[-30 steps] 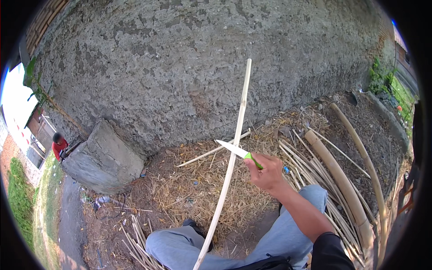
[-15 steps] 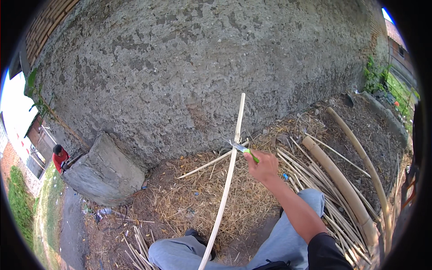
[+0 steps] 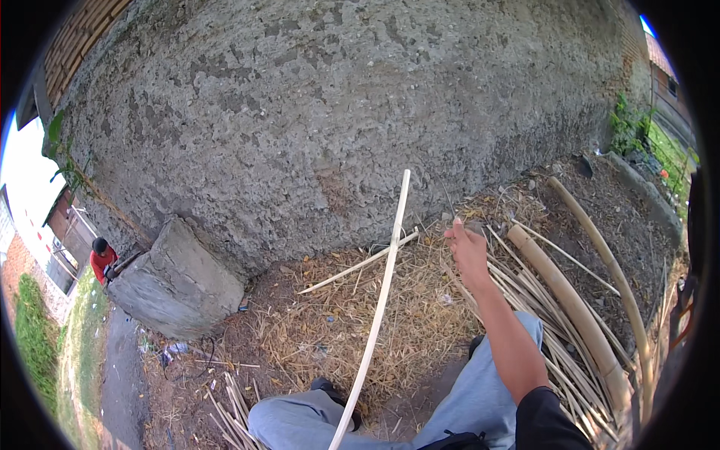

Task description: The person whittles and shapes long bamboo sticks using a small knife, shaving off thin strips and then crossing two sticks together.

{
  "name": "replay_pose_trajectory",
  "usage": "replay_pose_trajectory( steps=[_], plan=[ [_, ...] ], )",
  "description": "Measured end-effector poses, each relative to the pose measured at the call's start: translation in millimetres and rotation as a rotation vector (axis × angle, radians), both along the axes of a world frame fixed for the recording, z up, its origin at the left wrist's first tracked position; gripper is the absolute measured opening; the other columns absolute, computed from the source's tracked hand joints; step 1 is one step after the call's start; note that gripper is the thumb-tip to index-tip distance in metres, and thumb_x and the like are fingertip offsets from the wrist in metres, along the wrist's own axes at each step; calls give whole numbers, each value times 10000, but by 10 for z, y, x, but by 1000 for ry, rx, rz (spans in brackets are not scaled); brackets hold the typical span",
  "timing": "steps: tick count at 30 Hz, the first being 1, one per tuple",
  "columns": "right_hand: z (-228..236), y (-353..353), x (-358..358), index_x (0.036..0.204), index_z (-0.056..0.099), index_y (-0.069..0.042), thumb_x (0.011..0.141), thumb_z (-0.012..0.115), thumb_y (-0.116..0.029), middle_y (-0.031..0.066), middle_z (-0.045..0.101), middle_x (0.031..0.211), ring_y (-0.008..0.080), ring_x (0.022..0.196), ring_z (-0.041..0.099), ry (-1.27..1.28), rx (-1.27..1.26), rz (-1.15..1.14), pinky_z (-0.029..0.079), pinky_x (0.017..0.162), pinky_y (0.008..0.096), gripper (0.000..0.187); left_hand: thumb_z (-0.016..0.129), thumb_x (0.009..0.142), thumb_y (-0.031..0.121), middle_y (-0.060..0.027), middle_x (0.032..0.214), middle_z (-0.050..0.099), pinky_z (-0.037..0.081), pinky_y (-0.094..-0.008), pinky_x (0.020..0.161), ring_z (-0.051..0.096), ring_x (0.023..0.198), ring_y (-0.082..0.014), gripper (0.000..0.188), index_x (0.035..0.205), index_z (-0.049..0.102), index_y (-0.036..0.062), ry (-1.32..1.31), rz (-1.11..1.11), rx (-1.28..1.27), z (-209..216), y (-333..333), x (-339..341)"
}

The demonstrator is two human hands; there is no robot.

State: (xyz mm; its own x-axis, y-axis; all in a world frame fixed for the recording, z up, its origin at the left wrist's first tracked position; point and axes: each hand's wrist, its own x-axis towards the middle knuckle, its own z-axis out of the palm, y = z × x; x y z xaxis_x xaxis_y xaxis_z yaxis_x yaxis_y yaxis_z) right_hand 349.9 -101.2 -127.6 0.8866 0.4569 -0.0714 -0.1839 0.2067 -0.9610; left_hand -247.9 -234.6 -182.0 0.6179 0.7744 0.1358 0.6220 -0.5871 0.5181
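Note:
A long, pale bamboo strip (image 3: pixel 375 330) slants up from the lower edge, past my knees, its far end standing before the wall. My right hand (image 3: pixel 469 256) is raised just right of the strip, apart from it. Its fingers are curled closed with the thumb on top. What they hold is hidden; the green-handled knife seen earlier does not show now. A hair-thin strand (image 3: pixel 445 196) rises above the thumb, and whether the hand holds it I cannot tell. My left hand is out of view, and the strip's near end runs past the picture's edge.
Ahead stands a rough grey wall (image 3: pixel 337 97). Split bamboo strips (image 3: pixel 555 341) and thick bamboo poles (image 3: pixel 574 304) lie at right. More strips (image 3: pixel 229 409) lie at lower left. Shavings (image 3: pixel 352 300) cover the ground. A concrete block (image 3: pixel 176 281) stands left, with a red-shirted person (image 3: pixel 102 261) beyond.
My right hand has moved right, away from the strip, and turned. The knife that lay against the strip has gone from sight. The strip's far end has dropped slightly.

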Motion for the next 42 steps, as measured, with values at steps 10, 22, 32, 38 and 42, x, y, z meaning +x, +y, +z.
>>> replay_pose_trajectory(
  steps=[10, 22, 32, 38, 42],
  plan=[
    [-10, -92, -407, 961, 693, 60, 795, 809, -166, 40, 663, 730, 54, 502, 450, -106, 73, 63, 328, 462, 247, 304, 570, 953, 257, -84, 539, 453, 363, -384, 520, 432, 534, -186, 354, 717, 585, -7, -52, 340, -326, 102, 131, 293],
    [-90, -42, -399, 788, 706, 62, 800, 796, -115, 71, 675, 710, 98, 619, 560, -69, 115, -125, 429, 578, 267, 198, 565, 960, 257, -110, 535, 400, 340, -369, 483, 350, 519, -182, 369, 699, 536, -2, -85, 315, -235, 211, 106, 466],
    [-77, -96, -343, 820, 716, 48, 853, 738, -129, 72, 678, 725, 113, 646, 577, -90, 117, -39, 447, 643, 291, 181, 572, 947, 249, -137, 563, 467, 368, -371, 507, 416, 513, -220, 350, 717, 554, -15, -78, 307, -221, 319, 100, 497],
    [-81, -95, -337, 824, 702, 25, 891, 703, -147, 66, 676, 736, 98, 599, 558, -83, 120, -38, 429, 572, 254, 184, 567, 953, 263, -109, 556, 452, 360, -361, 503, 412, 527, -175, 350, 741, 586, -14, -66, 318, -286, 211, 115, 418],
    [27, -149, -337, 841, 675, -21, 894, 706, -194, 53, 667, 764, 43, 501, 409, 177, 90, 79, 286, 448, 228, 184, 562, 963, 275, -28, 563, 476, 345, -327, 496, 409, 550, -112, 366, 724, 595, 0, -155, 343, -413, 186, 113, 405]
  ],
)
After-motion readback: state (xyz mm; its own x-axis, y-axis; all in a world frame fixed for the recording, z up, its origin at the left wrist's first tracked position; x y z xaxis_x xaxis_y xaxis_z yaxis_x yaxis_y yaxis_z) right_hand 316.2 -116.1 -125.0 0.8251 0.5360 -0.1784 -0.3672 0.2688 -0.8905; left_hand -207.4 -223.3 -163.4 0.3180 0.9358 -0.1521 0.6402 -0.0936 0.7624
